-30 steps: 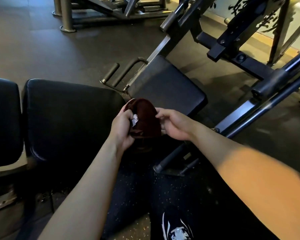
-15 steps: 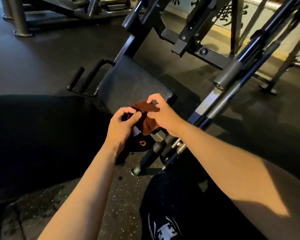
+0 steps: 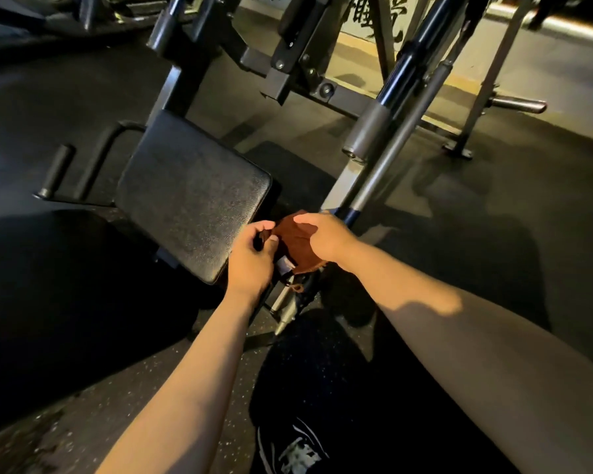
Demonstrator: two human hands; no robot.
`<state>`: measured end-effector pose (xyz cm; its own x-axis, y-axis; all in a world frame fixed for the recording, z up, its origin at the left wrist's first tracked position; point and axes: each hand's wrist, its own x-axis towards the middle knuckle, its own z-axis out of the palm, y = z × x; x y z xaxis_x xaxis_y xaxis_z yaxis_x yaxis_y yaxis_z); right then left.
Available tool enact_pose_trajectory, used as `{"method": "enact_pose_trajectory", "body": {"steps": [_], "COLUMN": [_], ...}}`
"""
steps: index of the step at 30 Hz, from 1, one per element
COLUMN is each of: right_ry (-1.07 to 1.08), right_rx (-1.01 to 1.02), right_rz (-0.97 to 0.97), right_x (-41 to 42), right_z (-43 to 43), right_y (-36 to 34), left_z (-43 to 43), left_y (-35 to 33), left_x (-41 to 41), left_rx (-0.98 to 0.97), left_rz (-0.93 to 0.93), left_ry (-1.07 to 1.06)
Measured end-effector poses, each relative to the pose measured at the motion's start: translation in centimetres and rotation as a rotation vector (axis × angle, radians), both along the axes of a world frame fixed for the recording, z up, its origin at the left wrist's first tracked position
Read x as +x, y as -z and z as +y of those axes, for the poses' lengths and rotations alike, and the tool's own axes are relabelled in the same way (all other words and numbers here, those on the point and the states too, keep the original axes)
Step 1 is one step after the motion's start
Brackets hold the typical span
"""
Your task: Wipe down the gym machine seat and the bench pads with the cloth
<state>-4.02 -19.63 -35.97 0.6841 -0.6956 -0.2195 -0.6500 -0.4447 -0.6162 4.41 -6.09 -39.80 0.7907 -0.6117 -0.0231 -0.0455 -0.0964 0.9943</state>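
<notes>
A dark reddish-brown cloth (image 3: 293,239) with a small white tag is held between both hands, in the air just off the near right corner of the black machine seat (image 3: 189,196). My left hand (image 3: 250,258) pinches the cloth's left edge beside the seat's near edge. My right hand (image 3: 322,239) grips its right side from above. A black bench pad (image 3: 59,302) fills the lower left, dark and mostly in shadow.
Slanted steel rails (image 3: 387,142) of the machine rise to the right of the seat. Two black handles (image 3: 65,169) stick out to its left. More frame parts and a weight peg (image 3: 517,105) stand behind. Dark rubber floor (image 3: 493,206) spreads to the right; my dark trousers (image 3: 322,422) are below.
The view has swung right and closer to the machine seat. Both hands carried the cloth from over the bench pad to the seat's near right corner.
</notes>
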Motion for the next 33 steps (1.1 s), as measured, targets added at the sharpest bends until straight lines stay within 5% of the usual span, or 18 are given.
{"method": "enact_pose_trajectory", "body": {"steps": [11, 16, 25, 29, 33], "right_ry": [0.124, -0.005, 0.043, -0.049, 0.062], "right_rx": [-0.213, -0.256, -0.281, -0.239, -0.254], "right_rz": [-0.145, -0.004, -0.026, 0.141, -0.04], "right_x": [0.4, 1.5, -0.5, -1.4, -1.4], "right_z": [-2.7, -2.1, -2.3, -2.4, -3.4], "right_y": [2.5, 5.7, 5.7, 5.2, 5.1], "left_z": [-4.7, -5.0, -5.3, -6.3, -7.8], "left_y": [0.1, 0.6, 0.8, 0.7, -0.2], "left_x": [1.8, 1.5, 0.5, 0.3, 1.1], "left_rx": [0.28, 0.593, 0.611, 0.76, 0.731], "left_rz": [-0.186, -0.221, -0.534, -0.526, -0.732], "left_ry": [-0.135, 0.098, 0.327, 0.364, 0.39]}}
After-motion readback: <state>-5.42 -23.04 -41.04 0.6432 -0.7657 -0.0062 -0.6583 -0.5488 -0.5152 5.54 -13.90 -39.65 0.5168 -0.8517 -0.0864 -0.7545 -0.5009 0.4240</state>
